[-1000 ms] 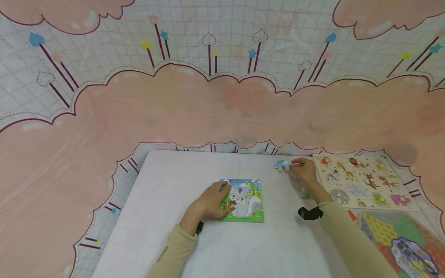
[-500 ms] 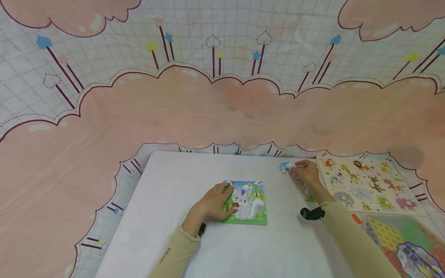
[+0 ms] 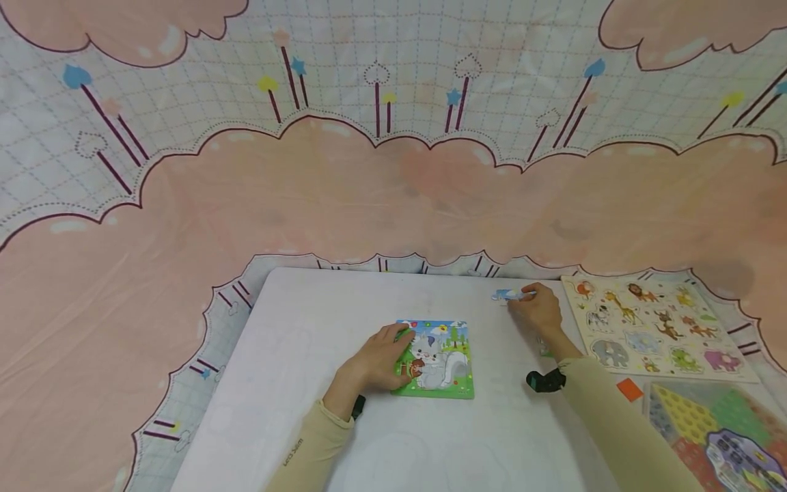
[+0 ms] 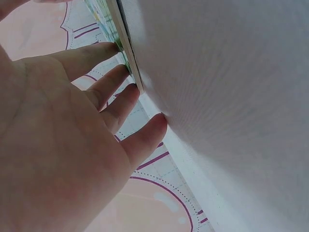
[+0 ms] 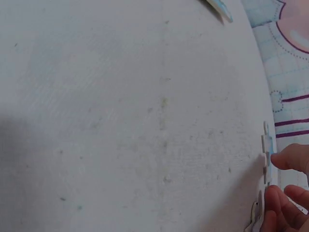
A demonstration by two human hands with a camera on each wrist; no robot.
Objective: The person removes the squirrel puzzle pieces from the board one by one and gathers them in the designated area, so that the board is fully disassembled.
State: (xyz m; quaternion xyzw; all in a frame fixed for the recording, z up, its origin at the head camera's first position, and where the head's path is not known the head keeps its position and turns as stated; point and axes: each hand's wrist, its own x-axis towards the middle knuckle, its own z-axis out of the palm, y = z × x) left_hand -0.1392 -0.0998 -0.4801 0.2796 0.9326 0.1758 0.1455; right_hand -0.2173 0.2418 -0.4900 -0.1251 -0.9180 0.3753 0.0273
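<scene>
Head view: lettering on the sleeve [image 3: 301,441] is unclear; the left hand [image 3: 373,362], fingers straight, touches the squirrel puzzle [image 3: 439,362] on the table [image 3: 320,307]; the right hand [image 3: 542,313] touches a blue piece [image 3: 503,295], grip uncertain.

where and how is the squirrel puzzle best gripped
Likely by the uncovered right edge of the squirrel puzzle, coming in from the right: it is flat and square, lying on the table, and the left hand covers part of its left side.
</scene>
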